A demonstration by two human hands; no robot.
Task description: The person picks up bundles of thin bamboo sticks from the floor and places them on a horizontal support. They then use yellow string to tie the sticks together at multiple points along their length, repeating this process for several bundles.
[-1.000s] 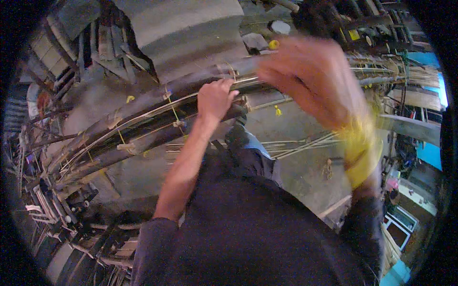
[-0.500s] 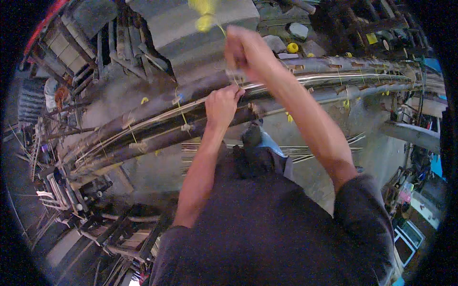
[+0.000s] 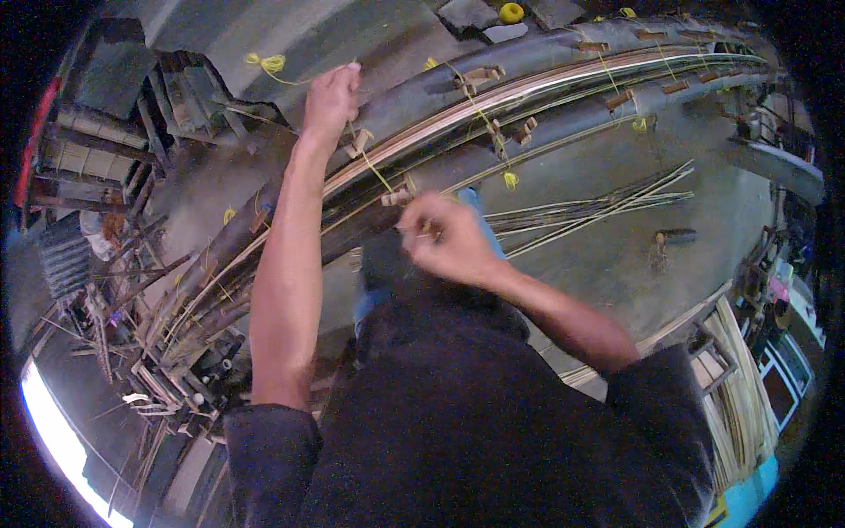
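My left hand (image 3: 333, 101) is closed on a thin yellow cord at the far side of a long curved frame of dark poles (image 3: 396, 101). A loose yellow cord bundle (image 3: 267, 63) trails from that hand. My right hand (image 3: 449, 239), fingers curled, is at the near pole beside a small wooden peg (image 3: 398, 195); what it holds, if anything, is hidden. Between the hands, a taut yellow cord (image 3: 378, 170) runs from another wooden peg (image 3: 359, 143) across long pale strips (image 3: 422, 130) lying between the poles.
More pegs and yellow ties line the frame, such as a wooden peg (image 3: 480, 77). Loose thin sticks (image 3: 598, 207) lie on the floor beyond my right hand. A yellow roll (image 3: 511, 12) is at the far side. Stacked wood (image 3: 176, 387) stands at the left.
My left hand has left the strips for the frame's far side, and now holds the cord. My right hand has come down from the far side to the near pole. The view has shifted.
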